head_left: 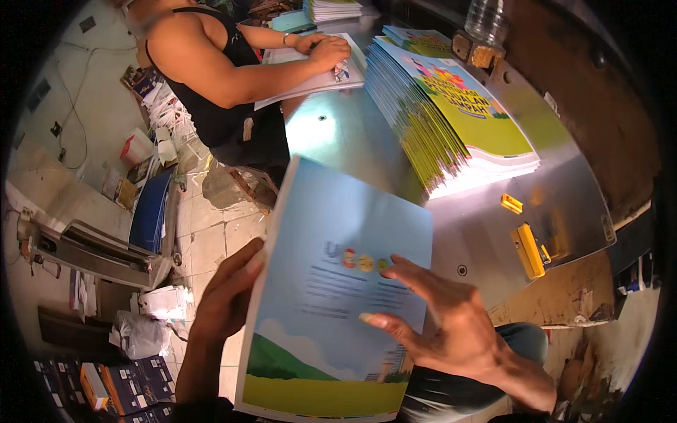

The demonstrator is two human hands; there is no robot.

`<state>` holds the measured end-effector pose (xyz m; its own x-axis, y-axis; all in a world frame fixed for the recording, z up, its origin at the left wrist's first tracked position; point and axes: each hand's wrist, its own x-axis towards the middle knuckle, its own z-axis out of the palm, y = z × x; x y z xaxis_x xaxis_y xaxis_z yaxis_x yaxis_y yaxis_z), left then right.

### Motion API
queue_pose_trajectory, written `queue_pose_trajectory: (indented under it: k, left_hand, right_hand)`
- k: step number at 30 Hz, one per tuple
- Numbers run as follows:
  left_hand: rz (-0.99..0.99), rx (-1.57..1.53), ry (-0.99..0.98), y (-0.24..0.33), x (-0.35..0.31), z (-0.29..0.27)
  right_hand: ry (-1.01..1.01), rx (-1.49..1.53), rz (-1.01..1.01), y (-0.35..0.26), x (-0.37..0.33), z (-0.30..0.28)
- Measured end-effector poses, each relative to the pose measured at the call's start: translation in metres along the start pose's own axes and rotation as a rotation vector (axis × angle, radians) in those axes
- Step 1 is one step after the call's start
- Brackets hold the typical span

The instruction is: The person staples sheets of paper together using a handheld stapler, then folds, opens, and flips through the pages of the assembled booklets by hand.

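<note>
Left hand (226,296) has a closed grip on the left edge of a blue booklet (338,282), back cover up, held low over the lap. Right hand (451,328) lies spread on the cover, fingers wide, thumb across it. Beyond, a fanned stack of green-yellow booklets (451,113) sits on the metal desk (352,141). Another person's hands (328,49) press a pile further back. Yellow stapler (529,250) to the right.

A shiny metal table (352,134) carries a fanned stack of green-and-yellow booklets (451,116). A second, white stack (321,74) lies at its far end, and two yellow tools (525,243) near the right edge.
</note>
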<state>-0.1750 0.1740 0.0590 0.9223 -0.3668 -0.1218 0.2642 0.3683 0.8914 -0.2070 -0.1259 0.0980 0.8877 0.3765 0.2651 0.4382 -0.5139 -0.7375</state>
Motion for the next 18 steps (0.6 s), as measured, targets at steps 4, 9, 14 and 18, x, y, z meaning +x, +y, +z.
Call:
queue_pose_trajectory:
  k: [4,9,14,18]
  left_hand:
    - [0.078,0.036,-0.185,-0.012,0.017,0.032]
    - [0.06,-0.043,-0.236,-0.033,0.04,0.057]
    - [0.094,-0.01,-0.348,-0.038,0.049,0.068]
    - [0.074,0.045,-0.337,-0.03,0.047,0.072]
  right_hand:
    - [0.145,0.216,0.089,-0.021,0.014,-0.008]
    - [0.162,0.239,0.213,-0.033,0.02,-0.024]
    - [0.139,0.275,0.259,-0.04,0.024,-0.033]
    - [0.061,0.207,0.191,-0.051,0.027,-0.035]
